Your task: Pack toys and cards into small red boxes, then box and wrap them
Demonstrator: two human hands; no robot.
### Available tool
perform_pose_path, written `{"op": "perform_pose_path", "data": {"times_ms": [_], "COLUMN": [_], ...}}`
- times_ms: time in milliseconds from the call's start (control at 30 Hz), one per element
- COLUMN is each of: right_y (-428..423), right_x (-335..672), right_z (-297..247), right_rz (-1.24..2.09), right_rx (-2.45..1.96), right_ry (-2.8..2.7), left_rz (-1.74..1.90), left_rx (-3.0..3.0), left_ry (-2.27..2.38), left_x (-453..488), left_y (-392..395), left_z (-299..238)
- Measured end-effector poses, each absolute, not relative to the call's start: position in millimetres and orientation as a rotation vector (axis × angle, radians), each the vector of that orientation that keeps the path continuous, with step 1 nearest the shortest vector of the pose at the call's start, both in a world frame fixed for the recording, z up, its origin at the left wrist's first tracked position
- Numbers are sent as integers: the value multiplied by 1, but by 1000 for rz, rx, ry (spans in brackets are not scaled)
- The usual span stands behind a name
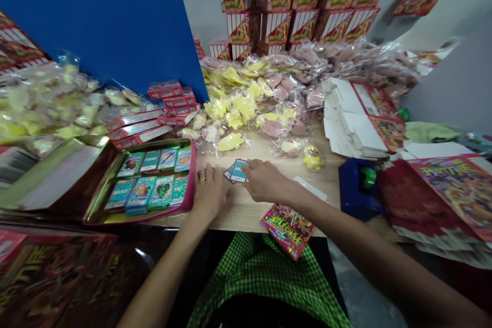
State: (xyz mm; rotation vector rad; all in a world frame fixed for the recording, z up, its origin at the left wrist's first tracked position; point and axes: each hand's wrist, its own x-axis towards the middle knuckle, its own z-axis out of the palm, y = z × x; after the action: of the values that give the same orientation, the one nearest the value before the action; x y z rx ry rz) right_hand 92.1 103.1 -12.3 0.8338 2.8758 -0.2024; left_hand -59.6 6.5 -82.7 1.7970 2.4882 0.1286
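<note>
Green-checked cloth point(265, 277) lay across the person's lap, below the edge of the counter point(246, 215). A holographic foil card pack point(288, 230) overhung that edge, just under the right forearm. A small stack of teal cards point(236, 171) lay on the counter between the hands. The right hand point(265, 180) was touching the stack, its fingers point(246, 166) pressed together at the stack's edge; whether they pinched it could not be determined. The left hand point(209, 196) rested on the counter holding nothing, its fingers point(203, 177) loosely together, just beside a pink-rimmed tin tray point(194, 164). That tray held two rows of teal cards point(148, 189). Bagged yellow plush toys point(230, 107) lay behind.
</note>
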Motion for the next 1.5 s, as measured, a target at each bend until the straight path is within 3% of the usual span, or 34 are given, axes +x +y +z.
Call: {"op": "perform_pose_path", "data": {"times_ms": [200, 500, 833, 1067, 1167, 1300, 1400, 1500], "right_y": [86, 97, 80, 98, 98, 89, 95, 115], "right_x": [63, 75, 84, 82, 80, 81, 88, 101], "right_z": [-56, -47, -77, -57, -56, -70, -69, -52], "right_rz": [-162, -181, -107, -147, -187, -360, -530, -739], "right_rx": [792, 714, 669, 757, 759, 704, 839, 1137], "right_ry": [2884, 2875, 3090, 3155, 3154, 3098, 3085, 3073], "left_rz": [-145, -211, -183, -146, 118, 973, 1511, 1660], "left_rx": [1974, 2000, 1885, 1858, 1888, 1963, 1526, 1002], "left_ry": [2349, 2259, 2294, 2353, 2589, 2714, 2485, 1937], "left_x": [-80, -87, -75, -77, -82, -96, -100, -86], "left_y": [-15, -26, -21, -26, -30, -34, -29, -16], "left_z": [-82, -66, -56, -47, -42, -28, -16, -16]}}
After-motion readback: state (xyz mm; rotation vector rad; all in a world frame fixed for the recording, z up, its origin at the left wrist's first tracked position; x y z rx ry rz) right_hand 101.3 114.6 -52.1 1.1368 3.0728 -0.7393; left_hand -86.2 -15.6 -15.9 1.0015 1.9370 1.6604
